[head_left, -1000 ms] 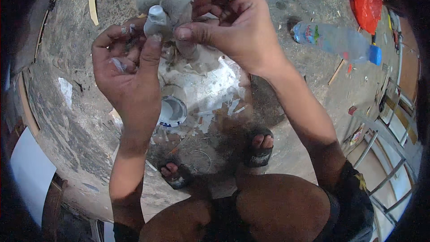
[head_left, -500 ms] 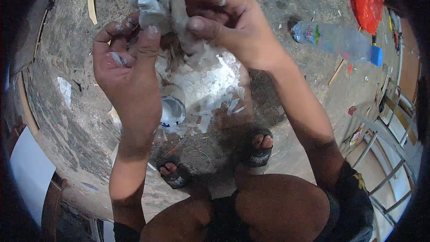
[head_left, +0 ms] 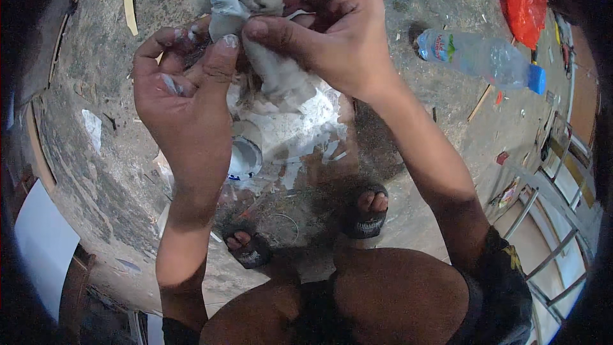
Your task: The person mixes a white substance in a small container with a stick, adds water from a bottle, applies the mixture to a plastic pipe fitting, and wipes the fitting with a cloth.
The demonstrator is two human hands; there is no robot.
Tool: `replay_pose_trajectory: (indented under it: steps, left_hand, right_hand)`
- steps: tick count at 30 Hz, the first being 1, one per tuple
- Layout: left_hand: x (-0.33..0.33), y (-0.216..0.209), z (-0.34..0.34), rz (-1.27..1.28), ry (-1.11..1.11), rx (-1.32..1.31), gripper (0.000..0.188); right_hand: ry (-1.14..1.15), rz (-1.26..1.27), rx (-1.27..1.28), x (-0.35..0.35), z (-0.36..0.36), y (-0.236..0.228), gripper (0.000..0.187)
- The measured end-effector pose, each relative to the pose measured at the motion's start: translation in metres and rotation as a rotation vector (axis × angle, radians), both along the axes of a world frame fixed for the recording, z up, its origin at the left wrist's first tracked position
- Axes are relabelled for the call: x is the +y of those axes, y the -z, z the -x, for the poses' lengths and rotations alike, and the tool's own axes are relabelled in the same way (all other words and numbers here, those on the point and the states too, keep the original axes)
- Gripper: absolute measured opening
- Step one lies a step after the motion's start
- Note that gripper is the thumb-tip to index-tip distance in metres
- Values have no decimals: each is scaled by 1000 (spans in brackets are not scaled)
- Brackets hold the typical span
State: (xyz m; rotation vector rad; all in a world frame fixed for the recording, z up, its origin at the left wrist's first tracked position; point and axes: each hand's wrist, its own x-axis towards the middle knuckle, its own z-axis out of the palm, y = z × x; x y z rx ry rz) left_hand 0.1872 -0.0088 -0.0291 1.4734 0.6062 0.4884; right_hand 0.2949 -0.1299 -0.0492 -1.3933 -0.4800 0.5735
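Cloth [head_left: 279,75], grey-white and crumpled, is pinched in the right hand [head_left: 348,45], the thumb pressed against it and the fingers curled behind; its upper part bunches above the thumb and a loose end hangs below the grip. Just left of that thumb, the left hand [head_left: 185,99] closes thumb and fingers on a small, white-coated, knobbed piece [head_left: 228,18], which lies against the cloth; exactly what it is cannot be told. White smears mark the fingers of both hands.

Below the grip, beside the left wrist, stands a round tub [head_left: 246,156] with white inside, partly hidden by that arm. Next to it, under the hanging end, a board [head_left: 306,128] carries white smears and flakes. Well to the right of the grip lie a clear plastic bottle [head_left: 485,64] with a blue cap and, farther off, a red plastic bag [head_left: 525,9].
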Motion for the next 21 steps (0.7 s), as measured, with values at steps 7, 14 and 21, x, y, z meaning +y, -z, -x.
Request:
replay_pose_trajectory:
  steps: [7, 14, 21]
  left_hand:
    - [0, 2, 1, 43, -9, -52, 40]
    - [3, 5, 0, 135, -42, -17, 42]
    - [2, 7, 0, 212, -104, 17, 37]
  right_hand:
    - [82, -228, 133, 3, 1, 10, 33]
    - [39, -251, 294, -2, 2, 12, 47]
    - [-71, -294, 321, -4, 2, 15, 58]
